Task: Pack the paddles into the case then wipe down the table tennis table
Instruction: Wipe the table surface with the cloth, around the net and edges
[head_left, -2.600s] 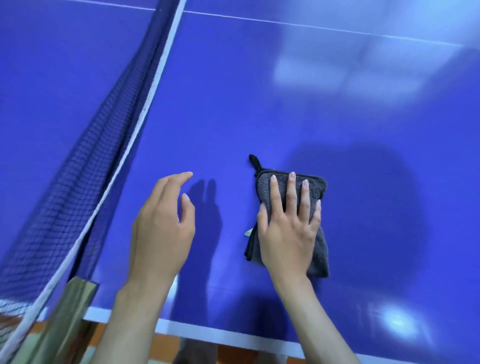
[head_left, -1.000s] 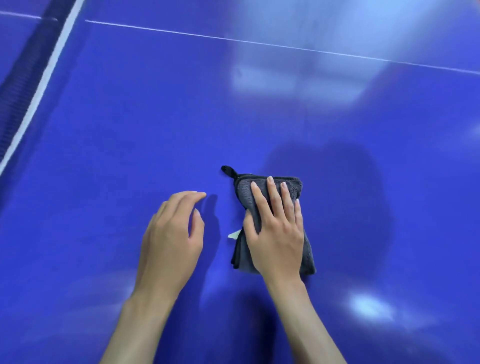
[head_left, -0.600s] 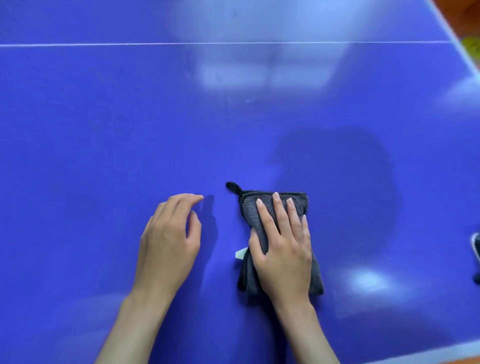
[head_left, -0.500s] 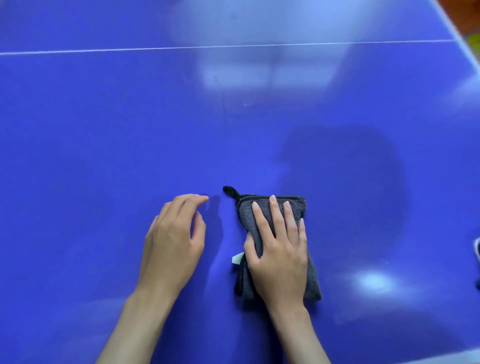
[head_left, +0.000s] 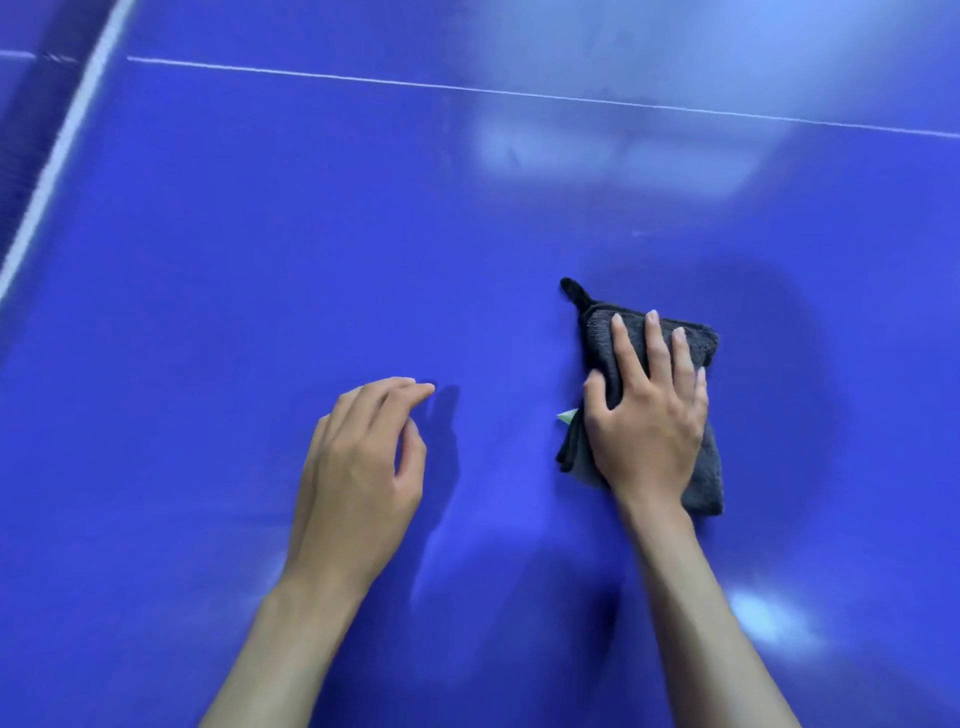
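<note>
Nearest the camera: two bare forearms over the blue tabletop (head_left: 218, 291). Left hand (head_left: 358, 467), fingers loosely curled, holding nothing, just above the surface. Right hand (head_left: 644, 415), fingers straight and spread, pressing flat on a folded dark grey cloth (head_left: 701, 467) with a hanging loop at its far corner. Beyond: white centre line (head_left: 519, 93); net (head_left: 52, 150), blurred, far left.
</note>
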